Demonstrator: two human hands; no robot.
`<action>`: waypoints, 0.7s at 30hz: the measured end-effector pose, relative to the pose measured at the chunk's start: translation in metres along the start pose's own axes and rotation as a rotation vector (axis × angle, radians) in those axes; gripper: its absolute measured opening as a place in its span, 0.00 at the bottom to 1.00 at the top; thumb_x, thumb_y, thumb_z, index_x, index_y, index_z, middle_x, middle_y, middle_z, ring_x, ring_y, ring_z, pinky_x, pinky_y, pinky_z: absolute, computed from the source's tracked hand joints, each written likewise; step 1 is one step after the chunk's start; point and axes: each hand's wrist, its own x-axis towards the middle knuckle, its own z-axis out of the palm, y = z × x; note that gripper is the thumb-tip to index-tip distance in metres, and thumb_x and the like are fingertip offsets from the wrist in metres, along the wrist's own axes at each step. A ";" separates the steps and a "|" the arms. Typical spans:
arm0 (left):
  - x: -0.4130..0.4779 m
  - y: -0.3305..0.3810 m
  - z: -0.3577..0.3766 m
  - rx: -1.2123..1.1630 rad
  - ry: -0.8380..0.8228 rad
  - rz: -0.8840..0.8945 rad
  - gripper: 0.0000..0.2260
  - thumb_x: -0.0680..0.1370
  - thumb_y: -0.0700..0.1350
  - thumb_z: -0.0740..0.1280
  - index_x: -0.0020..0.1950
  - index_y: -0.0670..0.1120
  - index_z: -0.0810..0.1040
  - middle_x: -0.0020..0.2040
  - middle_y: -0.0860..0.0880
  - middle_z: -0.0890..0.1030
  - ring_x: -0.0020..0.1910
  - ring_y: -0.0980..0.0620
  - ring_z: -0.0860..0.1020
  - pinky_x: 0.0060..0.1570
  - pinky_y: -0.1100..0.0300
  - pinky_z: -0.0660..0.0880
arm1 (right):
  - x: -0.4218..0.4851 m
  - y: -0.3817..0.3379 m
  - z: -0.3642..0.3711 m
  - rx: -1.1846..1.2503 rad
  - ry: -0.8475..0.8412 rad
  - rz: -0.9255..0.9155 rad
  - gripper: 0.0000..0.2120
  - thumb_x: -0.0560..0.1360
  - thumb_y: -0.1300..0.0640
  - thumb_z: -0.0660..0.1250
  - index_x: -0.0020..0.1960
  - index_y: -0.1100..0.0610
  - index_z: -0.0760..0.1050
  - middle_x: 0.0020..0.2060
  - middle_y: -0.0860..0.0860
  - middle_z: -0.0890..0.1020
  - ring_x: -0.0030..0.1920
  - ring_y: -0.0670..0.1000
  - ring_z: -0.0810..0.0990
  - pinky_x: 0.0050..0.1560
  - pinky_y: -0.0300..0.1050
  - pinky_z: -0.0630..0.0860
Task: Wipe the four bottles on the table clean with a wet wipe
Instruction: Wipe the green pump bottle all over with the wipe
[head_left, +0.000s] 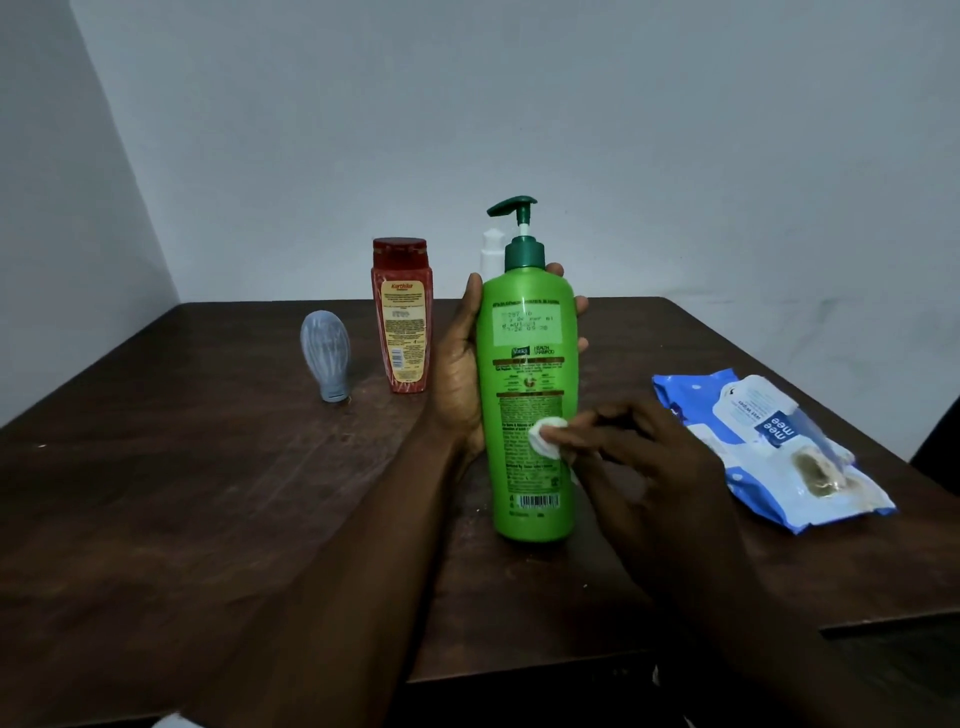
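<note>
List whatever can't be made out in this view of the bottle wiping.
Head view:
1. white bottle: only its top shows; the green bottle and left hand hide the rest.
2. left hand: most fingers lie behind the green bottle.
3. wet wipe: mostly covered by the right hand, which is motion-blurred.
4. green bottle's label: print too small to read.

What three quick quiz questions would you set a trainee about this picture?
1. True or false: the left hand holds the green bottle.
2. What does the right hand press against it? A) wipe B) sponge C) cap
3. How many other bottles are in view?
Key: 1 true; 2 A; 3 three: red bottle, grey bottle, white bottle.
</note>
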 end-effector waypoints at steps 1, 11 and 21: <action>0.000 0.001 0.002 0.004 -0.008 -0.011 0.29 0.78 0.61 0.56 0.68 0.41 0.76 0.62 0.44 0.80 0.62 0.45 0.78 0.62 0.48 0.75 | 0.009 -0.001 -0.001 0.011 0.011 -0.002 0.11 0.73 0.64 0.75 0.54 0.54 0.85 0.48 0.52 0.80 0.50 0.40 0.78 0.50 0.26 0.69; -0.011 0.000 0.008 0.174 0.015 0.089 0.26 0.66 0.52 0.77 0.61 0.42 0.82 0.54 0.41 0.84 0.51 0.44 0.82 0.52 0.51 0.80 | 0.089 -0.015 -0.013 -0.039 0.142 -0.141 0.09 0.76 0.65 0.72 0.54 0.58 0.85 0.47 0.55 0.78 0.47 0.47 0.79 0.49 0.34 0.74; -0.011 0.001 0.006 0.122 0.053 0.067 0.27 0.62 0.48 0.78 0.58 0.39 0.80 0.46 0.43 0.85 0.44 0.46 0.83 0.47 0.55 0.80 | 0.094 -0.032 -0.029 -0.162 0.016 -0.108 0.12 0.78 0.62 0.67 0.59 0.57 0.83 0.46 0.53 0.75 0.43 0.47 0.76 0.44 0.45 0.76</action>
